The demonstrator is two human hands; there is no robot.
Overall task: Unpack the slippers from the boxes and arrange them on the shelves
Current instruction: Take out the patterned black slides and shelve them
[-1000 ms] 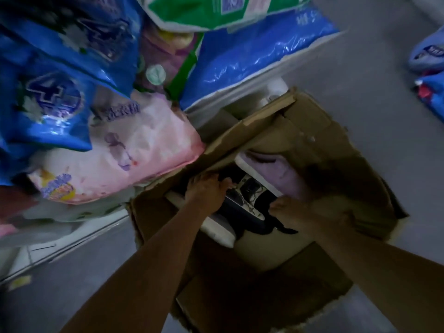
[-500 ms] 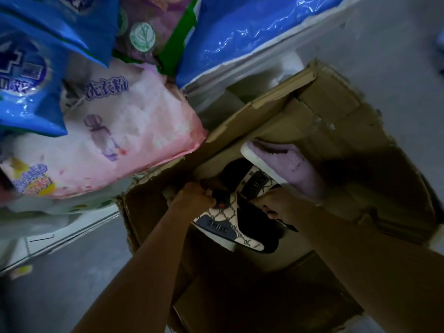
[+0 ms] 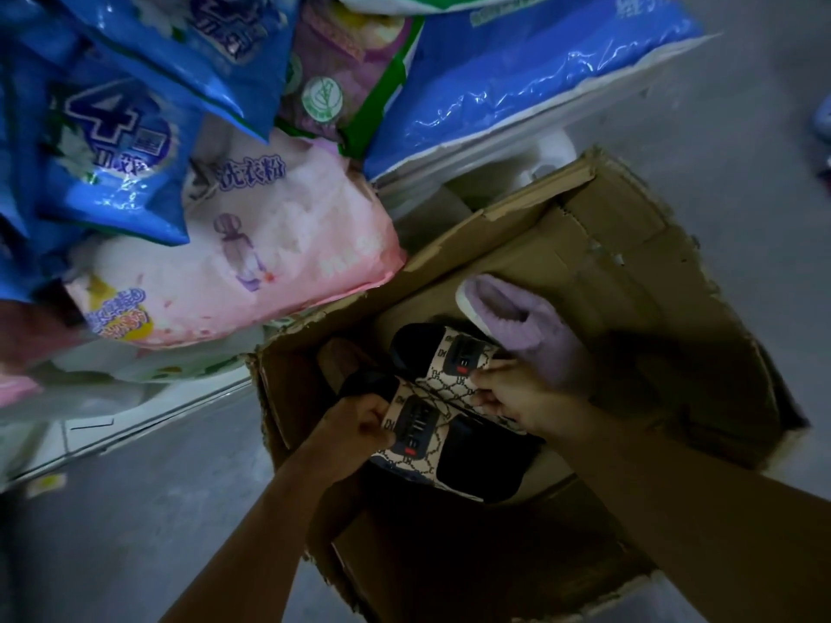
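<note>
Evidently early: at centre frame, the left hand (image 3: 359,420) and right hand (image 3: 508,393) each have a pinching grip on the patterned slippers (image 3: 422,442) inside the cardboard box (image 3: 629,263). A purple slipper (image 3: 526,326) lies alongside; none looks shelved yet.

head view, looking steeply down, close

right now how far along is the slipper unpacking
Done: cardboard box open. In hand: left hand grips the near patterned slipper, right hand the far patterned slipper, both in the box. Left: purple slipper inside too; no slippers on the visible shelf.
</note>
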